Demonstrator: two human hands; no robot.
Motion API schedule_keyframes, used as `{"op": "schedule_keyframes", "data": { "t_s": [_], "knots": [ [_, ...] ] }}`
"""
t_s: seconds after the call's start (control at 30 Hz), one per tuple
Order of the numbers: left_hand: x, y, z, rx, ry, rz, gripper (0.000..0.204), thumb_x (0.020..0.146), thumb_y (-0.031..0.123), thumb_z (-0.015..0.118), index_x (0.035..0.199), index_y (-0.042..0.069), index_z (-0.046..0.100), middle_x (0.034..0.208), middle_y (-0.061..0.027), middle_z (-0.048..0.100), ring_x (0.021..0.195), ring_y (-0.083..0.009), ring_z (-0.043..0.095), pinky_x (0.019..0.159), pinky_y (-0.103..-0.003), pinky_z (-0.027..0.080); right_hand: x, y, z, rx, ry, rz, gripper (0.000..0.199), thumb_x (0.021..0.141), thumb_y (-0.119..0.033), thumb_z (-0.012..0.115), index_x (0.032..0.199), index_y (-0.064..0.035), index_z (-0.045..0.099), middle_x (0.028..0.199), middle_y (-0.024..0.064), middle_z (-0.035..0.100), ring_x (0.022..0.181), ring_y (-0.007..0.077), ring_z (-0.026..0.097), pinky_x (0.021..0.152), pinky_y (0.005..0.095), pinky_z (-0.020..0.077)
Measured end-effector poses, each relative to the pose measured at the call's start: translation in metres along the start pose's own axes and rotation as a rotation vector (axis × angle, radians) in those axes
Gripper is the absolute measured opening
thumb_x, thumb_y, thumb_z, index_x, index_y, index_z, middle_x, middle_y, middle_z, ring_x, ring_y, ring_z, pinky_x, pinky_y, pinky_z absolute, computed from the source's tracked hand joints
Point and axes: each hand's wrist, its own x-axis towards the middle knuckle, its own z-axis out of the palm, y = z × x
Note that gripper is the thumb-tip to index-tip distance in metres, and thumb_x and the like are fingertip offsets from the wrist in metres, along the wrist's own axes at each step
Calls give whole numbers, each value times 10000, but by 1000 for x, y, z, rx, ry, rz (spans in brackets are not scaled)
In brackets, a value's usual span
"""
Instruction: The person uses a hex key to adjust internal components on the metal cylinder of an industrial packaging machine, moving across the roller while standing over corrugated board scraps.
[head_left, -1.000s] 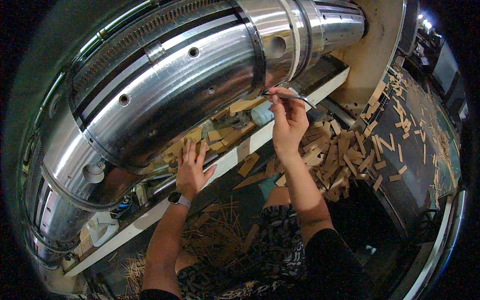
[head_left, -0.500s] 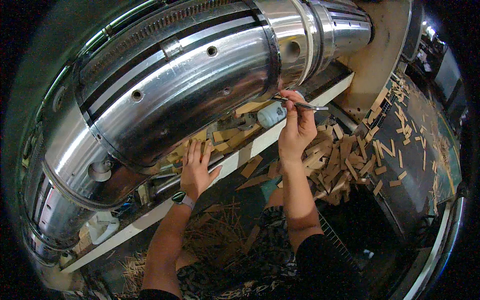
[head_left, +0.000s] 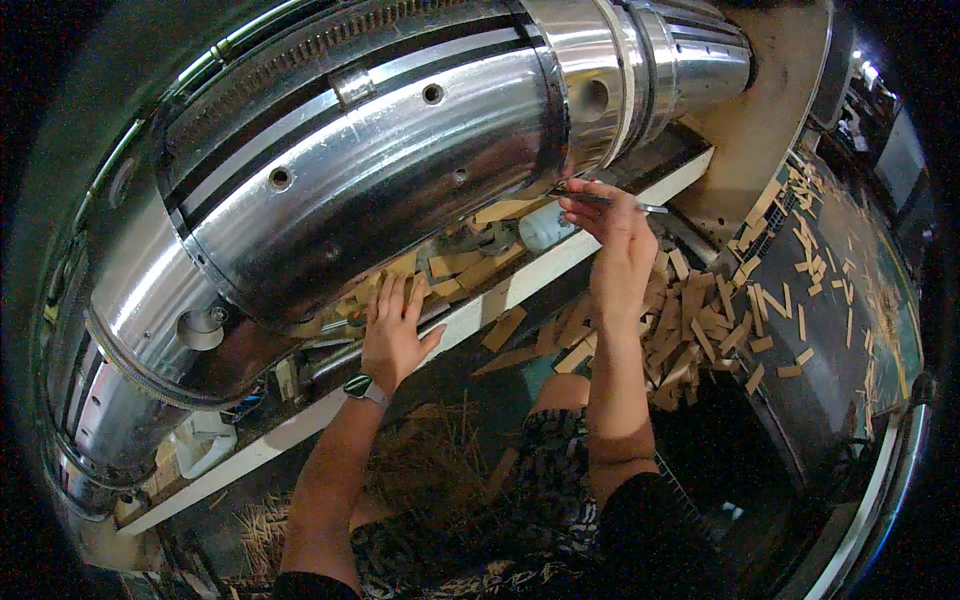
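A large polished steel cylinder (head_left: 390,150) with round holes fills the upper part of the view. My right hand (head_left: 612,225) is closed around a slim rod-like metal tool (head_left: 655,209), whose one end points at the underside of the cylinder near its right-hand seam. That tip is hard to make out. Lower and to the left, my left hand (head_left: 396,318) lies with fingers spread, beside the pale beam (head_left: 500,295) and over cardboard scraps (head_left: 455,264) under the cylinder. A white bottle-like container (head_left: 545,228) lies on its side just left of my right hand.
Piled cardboard strips (head_left: 690,320) lie on the floor to the right, with more scattered farther off. A toothed ring (head_left: 290,60) runs along the cylinder's far side. At the lower left a white plastic jug (head_left: 205,440) stands behind the beam. A metal plate (head_left: 765,130) rises at the right.
My right hand has shifted a little to the right and turned, the tool still in it. My left hand stays in nearly the same place. The whole view has moved slightly.
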Motion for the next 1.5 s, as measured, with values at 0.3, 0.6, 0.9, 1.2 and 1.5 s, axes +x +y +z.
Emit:
{"op": "schedule_keyframes", "data": {
  "t_s": [0.3,0.6,0.9,1.2,1.5],
  "knots": [
    [0,2,-2,3,5,-5,710,770,410,623,1333,64,363,1365,-202,310,1297,-364,244,1042,-473,251,18,-14,-25,197,-64,288,435,941,-297,286,972,57,537,1018,208,607,886,272,631,791,351,509],
    [-1,0,0,30,18,-4,719,800,452,584,1366,91,326,1332,-203,367,1279,-336,288,1056,-468,224,37,-33,-39,12,-418,278,380,926,-246,342,1019,52,560,1023,187,608,927,257,612,832,337,476],
    [-1,-1,0,43,11,-4,700,800,447,585,1348,80,351,1294,-205,404,1260,-345,312,1051,-467,227,52,-55,-34,-400,-578,280,187,923,-147,396,960,24,461,846,121,582,778,206,627,707,311,506],
    [-1,1,0,52,79,26,678,785,421,613,1311,57,390,1262,-200,426,1225,-355,349,1031,-463,259,44,-57,-38,-544,-521,48,160,869,-13,418,1028,3,417,860,138,586,786,233,647,701,337,513],
    [0,1,-1,62,43,13,675,788,415,607,1316,57,387,1262,-204,426,1233,-346,344,1030,-455,266,42,-31,-51,-321,-609,12,195,887,-15,465,1078,-12,504,943,71,576,869,140,589,781,273,468]
  ]
}}
